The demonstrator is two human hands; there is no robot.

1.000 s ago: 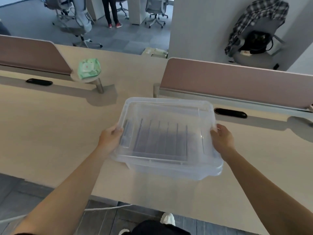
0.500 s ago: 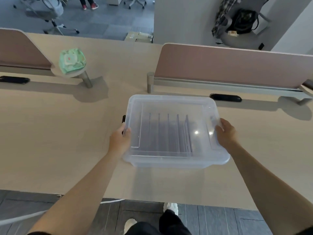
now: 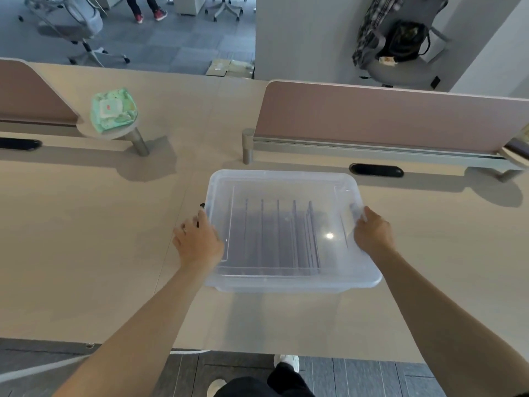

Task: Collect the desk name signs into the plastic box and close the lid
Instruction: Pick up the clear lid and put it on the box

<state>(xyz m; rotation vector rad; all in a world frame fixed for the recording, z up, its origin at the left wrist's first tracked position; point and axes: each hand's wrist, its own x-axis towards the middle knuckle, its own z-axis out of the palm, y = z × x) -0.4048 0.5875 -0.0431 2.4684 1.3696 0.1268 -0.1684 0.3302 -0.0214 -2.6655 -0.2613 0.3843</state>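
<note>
A clear plastic box (image 3: 286, 179) with its lid on sits over the middle of the pale wooden desk (image 3: 86, 239). Through the lid I see several thin upright desk name signs (image 3: 277, 233) standing in a row inside. My left hand (image 3: 197, 242) is against the box's left side, fingers by a small black latch (image 3: 202, 206). My right hand (image 3: 372, 233) grips the right rim, fingertips over the lid's edge.
A green wipes pack (image 3: 113, 111) lies on a small round shelf at the back left. Pink dividers (image 3: 386, 116) run along the desk's back, with a black cable slot (image 3: 376, 170) below. Beyond are office chairs (image 3: 400, 38) and a standing person's legs (image 3: 146, 10).
The box has moved forward and down from a tilted, lifted position to level over the desk. My left hand has slid along the left side toward the latch.
</note>
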